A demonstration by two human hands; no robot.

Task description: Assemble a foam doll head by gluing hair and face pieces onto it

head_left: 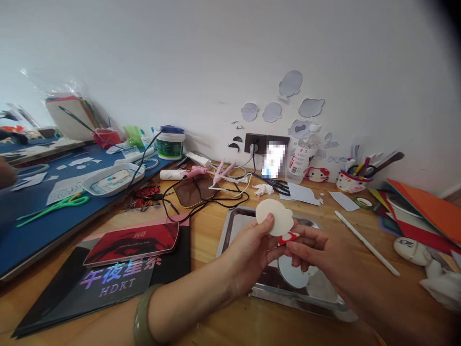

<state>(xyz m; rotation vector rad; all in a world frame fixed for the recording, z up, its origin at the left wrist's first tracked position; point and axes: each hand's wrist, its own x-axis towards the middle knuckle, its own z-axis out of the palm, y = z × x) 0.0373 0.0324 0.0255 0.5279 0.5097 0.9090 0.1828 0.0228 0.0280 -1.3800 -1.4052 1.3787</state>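
My left hand (257,235) grips a cream head-shaped cutout (275,216), thumb on its front, fingers behind. Just below the cutout is a small red and white piece (288,238); whether the two are joined I cannot tell. My right hand (313,247) is closed, its thumb and fingers pinching the lower edge of that red and white piece. Both hands are over a metal tray (225,235). Partly hidden under my right hand, a pale rounded cutout (293,274) lies in the tray.
Left of the tray lie a red box (133,242) and a black folder (61,298). Pink glue guns (223,173) with tangled cords, black scissors (275,185) and a water bottle (302,156) are behind. A white pen (367,242) lies right. Another person's hand (5,173) shows far left.
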